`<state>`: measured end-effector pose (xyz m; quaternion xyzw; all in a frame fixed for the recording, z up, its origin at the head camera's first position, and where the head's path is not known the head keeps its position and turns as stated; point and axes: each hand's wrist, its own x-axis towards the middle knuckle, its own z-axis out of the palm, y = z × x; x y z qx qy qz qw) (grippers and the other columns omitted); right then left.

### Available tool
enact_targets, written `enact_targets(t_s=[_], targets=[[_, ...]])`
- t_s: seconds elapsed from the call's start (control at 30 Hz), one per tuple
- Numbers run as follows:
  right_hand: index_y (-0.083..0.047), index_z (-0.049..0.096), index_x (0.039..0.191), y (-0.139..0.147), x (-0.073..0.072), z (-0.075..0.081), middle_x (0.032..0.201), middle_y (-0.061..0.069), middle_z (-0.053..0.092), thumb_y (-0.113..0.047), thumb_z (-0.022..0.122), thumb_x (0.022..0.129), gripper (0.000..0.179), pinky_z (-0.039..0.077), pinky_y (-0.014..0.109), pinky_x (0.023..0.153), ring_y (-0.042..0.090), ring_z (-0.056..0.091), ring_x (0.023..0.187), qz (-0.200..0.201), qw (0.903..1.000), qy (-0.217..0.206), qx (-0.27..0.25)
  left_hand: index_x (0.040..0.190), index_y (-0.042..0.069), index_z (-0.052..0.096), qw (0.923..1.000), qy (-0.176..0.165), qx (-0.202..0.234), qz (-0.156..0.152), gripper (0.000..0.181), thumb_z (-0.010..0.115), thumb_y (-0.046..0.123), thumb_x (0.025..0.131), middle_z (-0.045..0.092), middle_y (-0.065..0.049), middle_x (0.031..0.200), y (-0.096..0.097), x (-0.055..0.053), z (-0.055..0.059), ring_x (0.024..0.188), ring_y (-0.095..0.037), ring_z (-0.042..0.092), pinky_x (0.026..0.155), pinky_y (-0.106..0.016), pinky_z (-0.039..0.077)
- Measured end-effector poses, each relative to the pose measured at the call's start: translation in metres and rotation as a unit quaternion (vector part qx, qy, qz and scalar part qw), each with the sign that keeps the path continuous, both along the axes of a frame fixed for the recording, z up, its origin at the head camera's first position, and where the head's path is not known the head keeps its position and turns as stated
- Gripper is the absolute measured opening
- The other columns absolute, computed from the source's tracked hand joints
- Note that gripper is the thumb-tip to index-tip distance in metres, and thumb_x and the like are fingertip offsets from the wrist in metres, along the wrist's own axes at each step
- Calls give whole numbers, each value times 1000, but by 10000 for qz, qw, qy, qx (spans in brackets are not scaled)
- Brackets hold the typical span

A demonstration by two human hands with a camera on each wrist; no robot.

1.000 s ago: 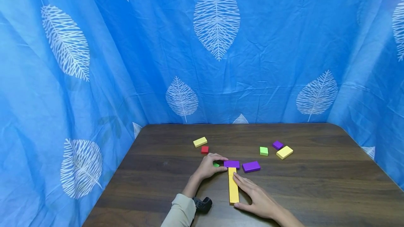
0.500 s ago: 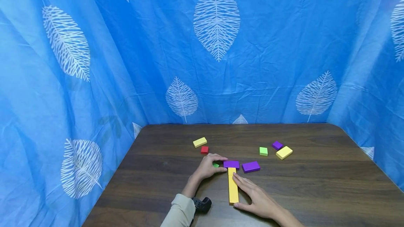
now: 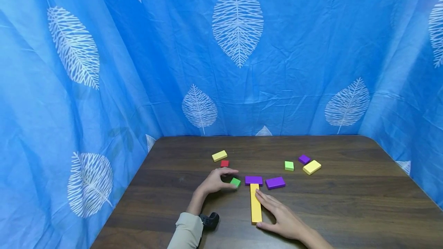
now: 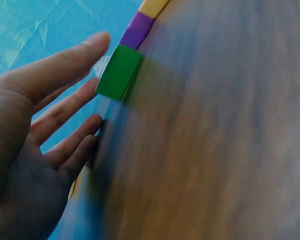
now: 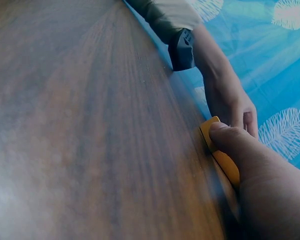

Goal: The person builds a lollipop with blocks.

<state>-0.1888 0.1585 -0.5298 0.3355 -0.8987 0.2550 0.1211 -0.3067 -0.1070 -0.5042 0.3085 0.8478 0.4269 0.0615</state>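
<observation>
Okay, head view first: I'm watching remotely and seeing the left hand (image 3: 214,181) holding thumb and fingers well apart around a small green block (image 3: 235,182), gripping nothing. That block is lying left of the purple block (image 3: 253,180), gap between, on the near side of the red block (image 3: 225,163). The right hand (image 3: 279,217) is resting along the right side of a yellow strip (image 3: 255,208), fingers mostly straight, thumb by its near end; the strip's far end is meeting the purple block.

I'm judging the step as lining up on green while the right hand is steadying yellow. The next move is probably calling for a thumb-finger pinch, without nudging purple.

Left wrist view: I'm seeing a wide thumb-finger gap, green sitting by the fingertips; contact I'm not confirming.

Right wrist view: the thumb is touching the strip's near end; I'm not seeing the other fingers.
</observation>
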Motion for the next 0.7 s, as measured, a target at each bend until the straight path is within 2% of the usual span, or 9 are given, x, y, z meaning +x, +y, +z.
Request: enact_targets(t_s=[0.2,0.33,0.43,0.53,0.6,0.7], targets=[[-9,36,142,0,0,1,147,3,33,-55,58,83,78,39,46,95,25,37,129,-8,9999,-104,18,117,19,66,9977,22,-673,-3,41,76,20,77,61,5,116,-4,0,3,108,-11,52,92,-31,43],[-10,37,142,1,0,1,147,3,33,-55,58,84,77,39,46,95,25,37,129,-36,9999,-128,30,111,18,69,9966,-19,-827,55,34,75,14,77,63,5,110,-3,0,7,103,-11,54,88,-30,45],[-9,37,142,1,0,1,146,4,33,-55,58,84,77,40,47,95,26,37,128,-39,10000,-79,28,107,16,70,9970,-108,-757,137,32,76,12,77,64,5,103,0,-2,10,95,-11,56,84,-28,47],[-9,37,142,1,0,1,146,4,34,-55,59,83,77,40,47,95,26,38,128,-7,10000,-38,2,106,15,70,9976,0,-611,341,30,76,14,76,65,6,97,4,-5,10,88,-10,57,79,-26,48],[-9,37,142,1,0,0,146,4,34,-55,59,83,78,39,47,95,26,38,128,3,10000,-36,-9,106,13,69,9971,274,-435,570,30,76,16,77,65,4,93,11,-7,8,85,-11,59,76,-26,49],[-9,37,142,1,0,0,146,3,34,-55,58,83,77,39,46,95,25,38,128,11,10000,-69,10,104,10,70,9919,746,-113,1018,29,76,19,77,65,0,92,24,-10,4,83,-12,61,72,-26,50]])
